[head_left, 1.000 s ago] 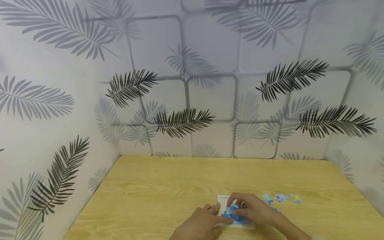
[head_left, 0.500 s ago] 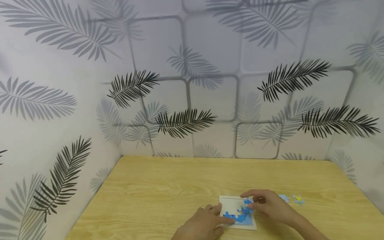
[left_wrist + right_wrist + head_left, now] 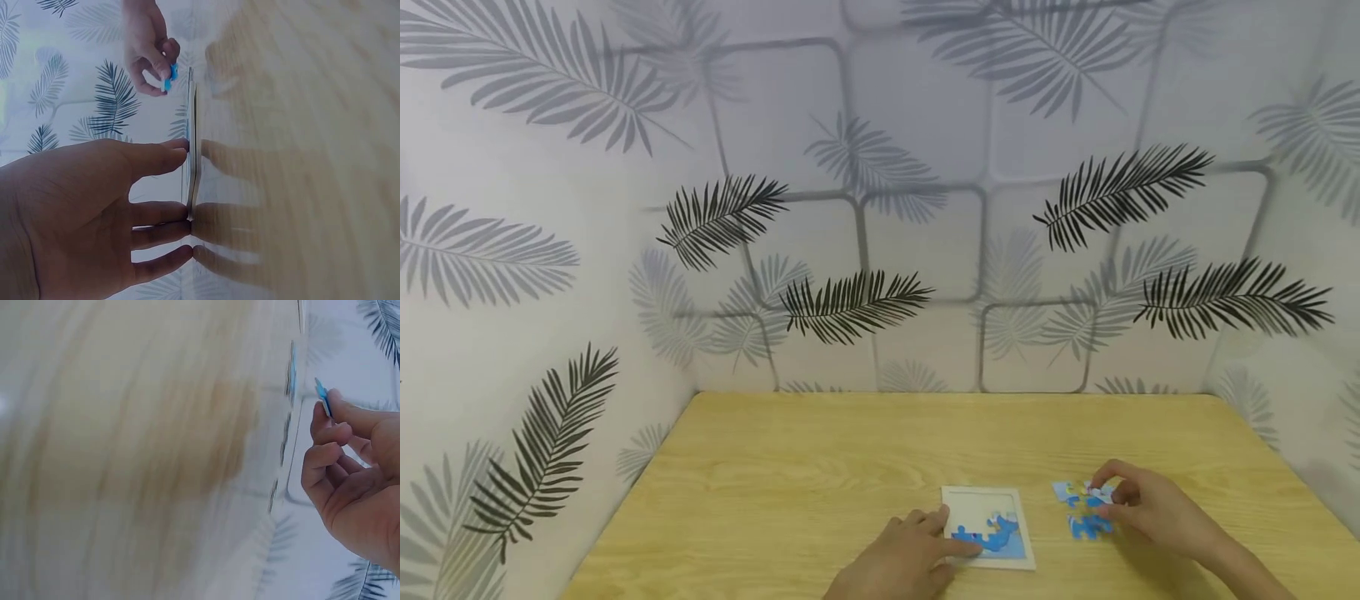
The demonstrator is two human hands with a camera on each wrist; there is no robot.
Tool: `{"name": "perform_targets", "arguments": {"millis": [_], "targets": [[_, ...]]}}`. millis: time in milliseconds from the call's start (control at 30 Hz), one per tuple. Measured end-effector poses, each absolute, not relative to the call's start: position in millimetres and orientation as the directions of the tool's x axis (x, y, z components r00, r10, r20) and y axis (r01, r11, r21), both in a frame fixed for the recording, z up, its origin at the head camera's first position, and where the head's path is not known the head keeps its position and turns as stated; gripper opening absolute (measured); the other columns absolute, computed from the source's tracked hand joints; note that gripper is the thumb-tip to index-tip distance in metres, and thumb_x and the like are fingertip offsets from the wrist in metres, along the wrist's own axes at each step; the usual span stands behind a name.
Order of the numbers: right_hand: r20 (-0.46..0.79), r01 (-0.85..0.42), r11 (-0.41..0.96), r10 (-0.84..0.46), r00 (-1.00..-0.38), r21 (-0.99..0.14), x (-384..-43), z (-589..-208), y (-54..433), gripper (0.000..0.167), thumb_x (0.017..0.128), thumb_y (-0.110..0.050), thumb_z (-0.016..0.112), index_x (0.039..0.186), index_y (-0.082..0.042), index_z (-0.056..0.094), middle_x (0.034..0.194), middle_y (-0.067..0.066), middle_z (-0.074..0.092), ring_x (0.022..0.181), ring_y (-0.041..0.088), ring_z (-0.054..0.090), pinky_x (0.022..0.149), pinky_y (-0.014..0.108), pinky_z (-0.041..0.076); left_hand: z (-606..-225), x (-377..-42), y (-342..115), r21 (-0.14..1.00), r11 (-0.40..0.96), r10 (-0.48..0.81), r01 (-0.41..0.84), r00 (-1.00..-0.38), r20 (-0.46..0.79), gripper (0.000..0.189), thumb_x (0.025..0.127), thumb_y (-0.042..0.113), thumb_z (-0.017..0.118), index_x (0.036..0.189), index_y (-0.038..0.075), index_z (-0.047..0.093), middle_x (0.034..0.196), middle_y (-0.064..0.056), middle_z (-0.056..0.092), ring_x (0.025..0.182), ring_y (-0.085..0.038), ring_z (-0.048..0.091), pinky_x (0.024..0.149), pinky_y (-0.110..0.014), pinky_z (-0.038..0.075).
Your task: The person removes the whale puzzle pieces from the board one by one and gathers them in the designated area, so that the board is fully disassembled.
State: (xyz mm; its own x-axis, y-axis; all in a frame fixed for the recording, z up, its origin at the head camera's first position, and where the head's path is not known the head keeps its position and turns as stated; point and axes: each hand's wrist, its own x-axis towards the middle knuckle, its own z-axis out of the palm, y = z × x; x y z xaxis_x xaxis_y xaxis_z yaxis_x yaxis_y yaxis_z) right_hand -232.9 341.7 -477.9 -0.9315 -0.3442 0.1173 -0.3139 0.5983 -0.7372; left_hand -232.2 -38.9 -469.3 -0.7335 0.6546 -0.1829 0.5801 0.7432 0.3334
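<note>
A white puzzle tray lies on the table, with joined blue jigsaw pieces along its bottom and right side. My left hand rests at the tray's left edge, one extended finger reaching over the lower pieces. In the left wrist view, its straight fingers touch the tray's edge. Off to the right of the tray, my right hand is raised above the table. It pinches a small blue jigsaw piece between thumb and fingertips, with the other fingers curled.
Loose jigsaw pieces lie right of the tray: a pale blue one and a brighter blue one, with more partly under the right hand. The wooden table meets a leaf-patterned wall at its back edge.
My right hand has moved from over the tray to the loose pieces on the right, carrying the blue jigsaw piece with it. The left hand stays at the tray.
</note>
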Motion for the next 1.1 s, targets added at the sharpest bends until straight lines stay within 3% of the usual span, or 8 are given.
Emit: {"name": "perform_targets", "arguments": {"millis": [267, 533, 767, 967, 1100], "targets": [[0.085, -0.331, 0.670, -0.373, -0.924, -0.665, -229, -486, 363, 0.021, 0.094, -0.012, 0.076, 0.108, -0.009, 0.060, 0.078, -0.005, 0.060, 0.064, 0.001, 0.049, 0.054, 0.023, 0.044, -469, -230, -41, 0.312, 0.734, 0.665, 0.603, -0.730, -0.154, 0.043, 0.105, 0.033, 0.063, 0.143, 0.053, 0.057, 0.162, -0.003, 0.044, 0.146, -0.022, 0.044, 0.115, -0.053, 0.042], [0.065, -0.306, 0.728, -0.339, -0.938, -0.613, -232, -487, 361, 0.022, 0.093, -0.018, 0.078, 0.107, -0.011, 0.062, 0.088, -0.002, 0.065, 0.076, 0.002, 0.055, 0.064, 0.024, 0.048, -470, -229, -43, 0.312, 0.704, 0.694, 0.638, -0.712, -0.111, 0.043, 0.106, 0.030, 0.062, 0.144, 0.050, 0.058, 0.162, -0.008, 0.045, 0.145, -0.025, 0.045, 0.113, -0.057, 0.042], [0.014, -0.239, 0.774, -0.285, -0.958, -0.586, -235, -483, 359, 0.025, 0.090, -0.021, 0.082, 0.105, -0.011, 0.065, 0.088, -0.001, 0.065, 0.076, 0.006, 0.055, 0.063, 0.025, 0.046, -469, -229, -44, 0.282, 0.688, 0.712, 0.668, -0.697, -0.087, 0.043, 0.106, 0.030, 0.062, 0.144, 0.048, 0.059, 0.161, -0.012, 0.045, 0.143, -0.024, 0.047, 0.110, -0.053, 0.046], [0.129, -0.290, 0.762, -0.265, -0.955, -0.579, -234, -485, 347, 0.018, 0.091, -0.018, 0.080, 0.102, -0.013, 0.067, 0.084, -0.004, 0.064, 0.067, 0.002, 0.051, 0.057, 0.024, 0.046, -470, -229, -44, 0.300, 0.690, 0.709, 0.659, -0.699, -0.094, 0.043, 0.106, 0.030, 0.062, 0.144, 0.048, 0.059, 0.161, -0.011, 0.045, 0.143, -0.024, 0.046, 0.112, -0.055, 0.044], [0.161, -0.349, 0.681, -0.325, -0.932, -0.644, -238, -484, 332, 0.019, 0.095, -0.015, 0.077, 0.110, -0.008, 0.068, 0.088, -0.002, 0.065, 0.060, 0.002, 0.050, 0.050, 0.024, 0.046, -471, -229, -44, 0.304, 0.693, 0.704, 0.654, -0.704, -0.090, 0.043, 0.106, 0.031, 0.062, 0.144, 0.048, 0.059, 0.161, -0.010, 0.044, 0.143, -0.024, 0.046, 0.113, -0.055, 0.043]]}}
